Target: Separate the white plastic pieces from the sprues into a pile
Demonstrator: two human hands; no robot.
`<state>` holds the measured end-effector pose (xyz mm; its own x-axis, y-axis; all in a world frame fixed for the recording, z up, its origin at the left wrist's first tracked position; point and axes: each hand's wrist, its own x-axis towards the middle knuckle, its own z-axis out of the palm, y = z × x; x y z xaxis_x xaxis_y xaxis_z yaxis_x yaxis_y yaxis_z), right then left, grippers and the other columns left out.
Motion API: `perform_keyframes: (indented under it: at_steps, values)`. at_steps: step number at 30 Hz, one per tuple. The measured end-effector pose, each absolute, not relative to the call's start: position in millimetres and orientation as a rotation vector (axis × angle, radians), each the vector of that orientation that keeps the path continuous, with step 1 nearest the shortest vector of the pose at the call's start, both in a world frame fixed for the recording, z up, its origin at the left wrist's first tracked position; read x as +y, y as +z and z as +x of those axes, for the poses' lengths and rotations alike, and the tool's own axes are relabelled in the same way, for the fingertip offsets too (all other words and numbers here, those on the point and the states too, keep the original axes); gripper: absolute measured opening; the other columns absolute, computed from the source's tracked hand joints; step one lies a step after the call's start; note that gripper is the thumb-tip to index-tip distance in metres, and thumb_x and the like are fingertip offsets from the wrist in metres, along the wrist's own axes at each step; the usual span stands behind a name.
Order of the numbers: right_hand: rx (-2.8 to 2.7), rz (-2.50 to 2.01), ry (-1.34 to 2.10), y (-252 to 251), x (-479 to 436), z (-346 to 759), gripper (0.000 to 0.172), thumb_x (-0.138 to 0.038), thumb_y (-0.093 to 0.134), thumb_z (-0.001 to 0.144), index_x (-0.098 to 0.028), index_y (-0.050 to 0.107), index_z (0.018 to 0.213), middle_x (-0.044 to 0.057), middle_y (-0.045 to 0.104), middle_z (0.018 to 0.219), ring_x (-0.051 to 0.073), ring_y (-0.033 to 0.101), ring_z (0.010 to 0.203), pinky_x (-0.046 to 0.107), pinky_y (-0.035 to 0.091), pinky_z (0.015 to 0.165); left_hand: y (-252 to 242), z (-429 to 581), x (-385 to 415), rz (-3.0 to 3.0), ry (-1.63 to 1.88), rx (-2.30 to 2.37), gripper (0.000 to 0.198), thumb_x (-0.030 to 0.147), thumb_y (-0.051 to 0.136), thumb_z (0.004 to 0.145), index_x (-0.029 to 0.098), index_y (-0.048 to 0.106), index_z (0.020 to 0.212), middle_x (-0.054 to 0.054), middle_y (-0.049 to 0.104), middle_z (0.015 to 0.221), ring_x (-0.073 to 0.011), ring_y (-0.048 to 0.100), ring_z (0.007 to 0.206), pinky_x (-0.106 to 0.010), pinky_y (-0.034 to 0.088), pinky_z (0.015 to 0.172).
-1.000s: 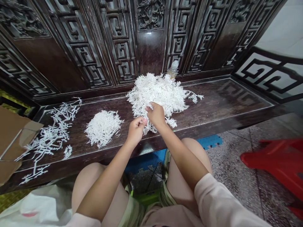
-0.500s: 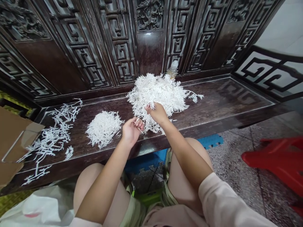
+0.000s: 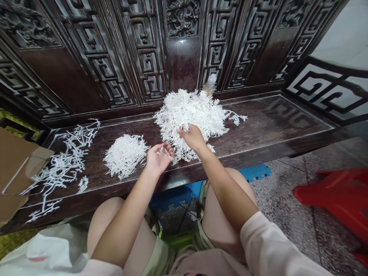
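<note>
The left hand (image 3: 156,160) pinches a few white strands (image 3: 166,152) near the large pile (image 3: 186,119) on the surface (image 3: 258,119). The right hand (image 3: 193,137) sits in the pile's near edge, grip unclear. Hard pulling could snag or tear tangled strands.

A loose heap of white, feathery branching sprigs (image 3: 186,119) lies midway along the dark wooden bench (image 3: 273,119), with a smaller, denser pile (image 3: 125,156) just to its left.

bottle (image 3: 211,85) base hidden behind white pile (image 3: 184,115), red stool (image 3: 333,195) cut off rt, cardboard (image 3: 17,165) cut off lft
</note>
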<state>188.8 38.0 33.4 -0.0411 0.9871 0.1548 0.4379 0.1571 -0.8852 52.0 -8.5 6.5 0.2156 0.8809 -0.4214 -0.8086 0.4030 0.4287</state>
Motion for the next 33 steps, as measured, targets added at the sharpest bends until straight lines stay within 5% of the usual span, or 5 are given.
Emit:
perform_keyframes:
  at_steps: [7, 13, 18, 25, 33]
  values:
    - [-1.633, -1.416, 0.801, 33, 37, 188, 0.018, -0.034, 0.048, 0.07, -0.017, 0.051, 0.065, 0.002, 0.055, 0.065, 0.016, 0.05, 0.066, 0.03, 0.038, 0.065, -2, 57, -5, 0.071, 1.12, 0.912, 0.011, 0.003, 0.046, 0.071, 0.011, 0.053, 0.072, -0.003, 0.052, 0.061, -0.0064, 0.05, 0.05, -0.017, 0.041, 0.047]
    - [-1.632, -1.428, 0.791, 31, 38, 187, 0.018, -0.034, 0.047, 0.071, -0.017, 0.051, 0.065, 0.001, 0.054, 0.064, 0.015, 0.049, 0.062, 0.03, 0.038, 0.063, 7, 54, -8, 0.085, 1.065, 0.945, 0.024, 0.023, 0.039, 0.081, 0.01, 0.053, 0.067, 0.0, 0.044, 0.053, -0.0057, 0.04, 0.041, -0.018, 0.032, 0.04]
    - [-1.643, -1.475, 0.756, 34, 37, 187, 0.017, -0.034, 0.049, 0.071, -0.017, 0.051, 0.066, 0.002, 0.055, 0.063, 0.015, 0.047, 0.06, 0.03, 0.037, 0.061, 9, 58, -13, 0.61, 1.106, 1.076, 0.026, 0.038, 0.059, 0.069, 0.012, 0.057, 0.069, 0.005, 0.036, 0.049, -0.003, 0.027, 0.04, -0.018, 0.02, 0.04]
    - [-1.67, -1.476, 0.684, 34, 37, 188, 0.015, -0.031, 0.048, 0.072, -0.018, 0.051, 0.067, 0.004, 0.055, 0.066, 0.017, 0.048, 0.062, 0.032, 0.038, 0.064, 8, 62, -21, 1.212, 1.015, 1.312, 0.027, 0.042, 0.059, 0.066, 0.016, 0.061, 0.067, 0.0, 0.055, 0.065, -0.0105, 0.044, 0.06, -0.021, 0.031, 0.058]
    - [-1.632, -1.493, 0.607, 27, 39, 182, 0.009, -0.025, 0.049, 0.07, -0.018, 0.05, 0.064, 0.004, 0.055, 0.065, 0.017, 0.049, 0.06, 0.031, 0.038, 0.062, 14, 67, -24, 1.425, 1.124, 1.371, 0.022, 0.036, 0.053, 0.072, 0.018, 0.053, 0.061, 0.003, 0.046, 0.056, -0.0118, 0.041, 0.058, -0.022, 0.029, 0.057]
